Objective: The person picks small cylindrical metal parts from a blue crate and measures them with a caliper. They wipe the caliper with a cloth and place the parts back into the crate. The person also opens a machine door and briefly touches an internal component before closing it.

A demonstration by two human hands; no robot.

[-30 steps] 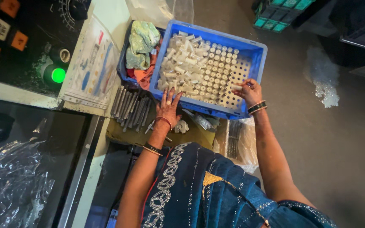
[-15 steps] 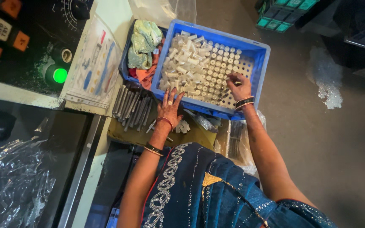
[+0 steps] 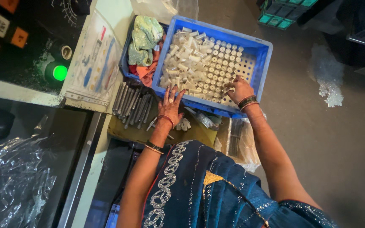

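Right hand (image 3: 238,88) fingers curl down, pinching among upright white plastic tubes (image 3: 216,67) in the blue crate (image 3: 263,63); exact grasp unclear. Left hand (image 3: 172,105) fingers splayed flat on crate's near rim, likely steadying it, holding nothing. Metal rods (image 3: 134,107) lie beside.

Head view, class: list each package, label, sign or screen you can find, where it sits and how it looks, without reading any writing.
Laminated instruction sheet: left of the blue plastic crate, tilted rectangle, pale with red and blue marks.
Orange square button labels: top left on the dark control panel, some with white patches.
Clear plastic bag: below the crate, under the right hand, holding dark parts.
No screens show.
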